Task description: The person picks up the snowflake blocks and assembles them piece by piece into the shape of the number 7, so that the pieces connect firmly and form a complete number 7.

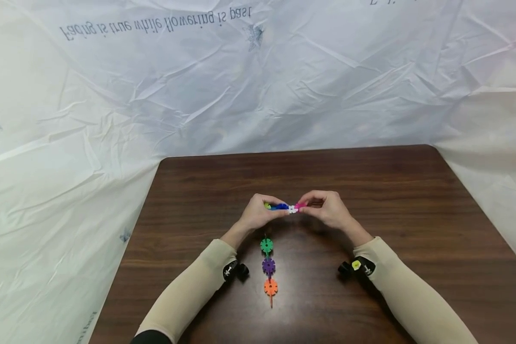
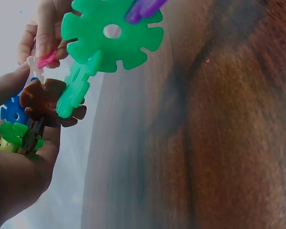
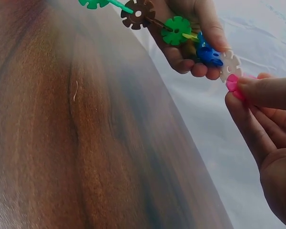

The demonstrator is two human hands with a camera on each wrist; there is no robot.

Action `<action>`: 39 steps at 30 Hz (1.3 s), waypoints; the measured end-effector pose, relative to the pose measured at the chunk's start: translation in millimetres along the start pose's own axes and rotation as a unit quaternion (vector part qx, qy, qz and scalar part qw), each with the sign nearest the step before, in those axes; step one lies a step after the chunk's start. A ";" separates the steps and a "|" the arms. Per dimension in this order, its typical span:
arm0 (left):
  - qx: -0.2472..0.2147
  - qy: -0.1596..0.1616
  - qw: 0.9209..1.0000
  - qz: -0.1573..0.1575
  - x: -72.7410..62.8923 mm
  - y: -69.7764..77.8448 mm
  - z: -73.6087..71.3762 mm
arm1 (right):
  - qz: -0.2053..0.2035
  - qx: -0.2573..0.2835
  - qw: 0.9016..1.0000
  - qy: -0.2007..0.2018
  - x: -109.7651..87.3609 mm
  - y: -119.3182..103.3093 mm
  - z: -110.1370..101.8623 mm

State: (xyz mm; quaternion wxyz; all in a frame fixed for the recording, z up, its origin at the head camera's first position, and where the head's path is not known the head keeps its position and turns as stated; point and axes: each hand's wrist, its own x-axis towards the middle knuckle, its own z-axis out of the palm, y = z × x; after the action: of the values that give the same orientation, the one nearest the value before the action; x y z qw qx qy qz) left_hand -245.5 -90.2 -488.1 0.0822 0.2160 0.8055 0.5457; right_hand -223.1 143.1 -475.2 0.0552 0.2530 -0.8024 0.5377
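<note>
My left hand point(image 1: 257, 213) grips one end of a chain of notched plastic discs. Blue discs point(image 3: 207, 56) lie at its fingers, beside a white disc point(image 3: 232, 61). Between its thumb and fingers, my right hand point(image 1: 330, 210) pinches a pink disc point(image 3: 232, 83), which meets the white disc's edge. From the left palm the chain runs on through a green disc point(image 3: 171, 33) and a brown disc point(image 3: 129, 20). In the head view it trails toward me through another green disc point(image 1: 266, 248), a purple disc point(image 1: 268, 270) and an orange disc point(image 1: 271, 291).
Both hands are over a dark brown wooden table point(image 1: 395, 191). White wrinkled sheeting point(image 1: 284, 105) with printed lettering hangs behind the table and along its sides. A black camera point(image 1: 242, 272) is strapped to the left wrist, another camera point(image 1: 345, 270) to the right.
</note>
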 end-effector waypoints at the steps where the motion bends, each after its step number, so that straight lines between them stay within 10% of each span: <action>1: -0.004 0.000 1.000 0.000 0.1 -0.2 0.0 | 0.003 0.000 1.000 0.000 0.6 5.0 0.2; 13: -0.019 -0.004 1.000 -0.008 3.8 -10.8 0.0 | 0.010 -0.011 1.000 -0.005 2.9 27.2 -1.2; 39: 0.112 -0.016 0.993 -0.037 8.4 -36.9 -12.4 | 0.093 -0.099 0.990 -0.046 11.9 51.1 -3.3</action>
State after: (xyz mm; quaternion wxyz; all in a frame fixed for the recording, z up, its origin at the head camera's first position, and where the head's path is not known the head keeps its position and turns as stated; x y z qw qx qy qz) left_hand -267.1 -108.4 -516.2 0.0906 0.2028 0.8676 0.4450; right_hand -257.7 157.0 -512.2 -0.0068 0.1953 -0.8735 0.4458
